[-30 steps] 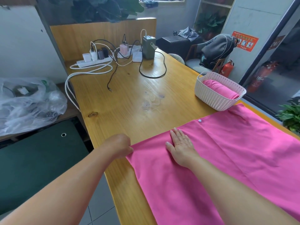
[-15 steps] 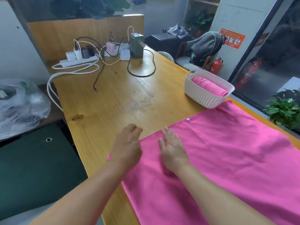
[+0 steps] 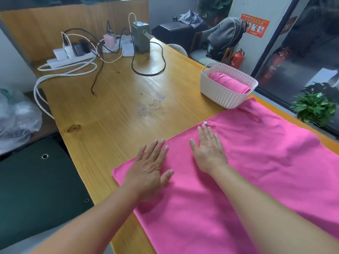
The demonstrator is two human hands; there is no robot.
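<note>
Wooden tabletop [image 3: 113, 107], glossy yellow grain w/ 1 dark knot [image 3: 73, 128], fills most of the view. 1 pink cloth [image 3: 256, 171], smooth soft fabric, lies spread flat on the near right part, its far corner just beside the basket [image 3: 220, 92].

2 hands rest on it, neither gripping anything. The left hand [image 3: 148, 167] is flat, palm down, fingers straight & spread, tips past the cloth's far edge. The right hand [image 3: 209, 149] is flat too, fingers straight, tips near 1 small round white snap [image 3: 205, 123].

The basket is off-white woven-look plastic, a rounded rectangle, holding 1 rolled pink cloth [image 3: 229, 83]. At the far end are 1 white power strip [image 3: 69, 60], 1 green boxy device [image 3: 141, 37] & tangled cables.
</note>
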